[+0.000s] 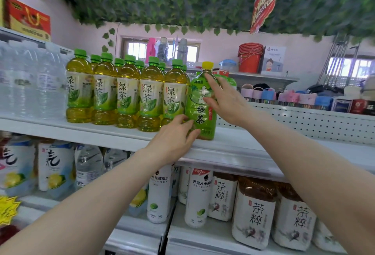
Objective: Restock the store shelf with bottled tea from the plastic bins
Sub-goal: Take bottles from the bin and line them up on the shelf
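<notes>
A yellow-capped green tea bottle [200, 102] stands upright at the front of the upper shelf [233, 147], just right of a row of green-capped tea bottles [125, 92] whose rear rank is mostly hidden. The left hand [174, 139] holds its base with spread fingers; the right hand [225, 98] lies against its upper side, covering part of the label. The plastic bins are out of view, and water bottles [30, 82] at far left are blurred.
</notes>
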{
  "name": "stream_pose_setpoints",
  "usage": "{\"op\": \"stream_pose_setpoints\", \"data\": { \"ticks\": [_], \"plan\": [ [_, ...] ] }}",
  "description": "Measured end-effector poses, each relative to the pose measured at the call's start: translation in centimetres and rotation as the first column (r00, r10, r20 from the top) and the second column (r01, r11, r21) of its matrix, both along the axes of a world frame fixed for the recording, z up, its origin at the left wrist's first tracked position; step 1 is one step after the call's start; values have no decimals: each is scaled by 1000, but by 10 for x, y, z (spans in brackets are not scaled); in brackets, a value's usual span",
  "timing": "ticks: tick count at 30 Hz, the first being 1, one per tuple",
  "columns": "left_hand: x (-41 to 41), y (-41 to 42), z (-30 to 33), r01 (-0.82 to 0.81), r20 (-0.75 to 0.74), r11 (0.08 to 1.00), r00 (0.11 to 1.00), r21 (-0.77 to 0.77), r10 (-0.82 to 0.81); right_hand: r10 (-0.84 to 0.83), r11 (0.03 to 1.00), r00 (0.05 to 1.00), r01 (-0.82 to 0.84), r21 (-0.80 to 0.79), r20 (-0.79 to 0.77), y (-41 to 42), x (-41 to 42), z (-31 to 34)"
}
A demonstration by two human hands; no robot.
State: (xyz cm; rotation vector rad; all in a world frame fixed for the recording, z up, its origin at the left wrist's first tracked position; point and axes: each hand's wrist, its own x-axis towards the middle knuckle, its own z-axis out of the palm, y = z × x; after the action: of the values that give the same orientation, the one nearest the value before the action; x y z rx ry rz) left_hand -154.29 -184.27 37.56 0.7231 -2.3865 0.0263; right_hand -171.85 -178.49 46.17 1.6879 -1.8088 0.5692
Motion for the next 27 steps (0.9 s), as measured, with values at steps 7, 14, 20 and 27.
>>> {"op": "stream_pose_setpoints", "data": {
  "ticks": [7,14,20,27],
  "plan": [
    [32,6,15,44,-11,991,999,-130,-46,-198,979,949,206,5,-245,64,33,-15],
    [68,44,7,154,7,937,987,-314,-160,-338,928,882,371,39,-329,150,74,-46],
    [79,102,-24,304,40,853,948,-424,-317,-478,845,808,530,69,-345,243,118,-90],
    [60,190,-75,483,50,751,853,-450,-519,-612,737,734,664,126,-294,362,136,-162]
  ]
}}
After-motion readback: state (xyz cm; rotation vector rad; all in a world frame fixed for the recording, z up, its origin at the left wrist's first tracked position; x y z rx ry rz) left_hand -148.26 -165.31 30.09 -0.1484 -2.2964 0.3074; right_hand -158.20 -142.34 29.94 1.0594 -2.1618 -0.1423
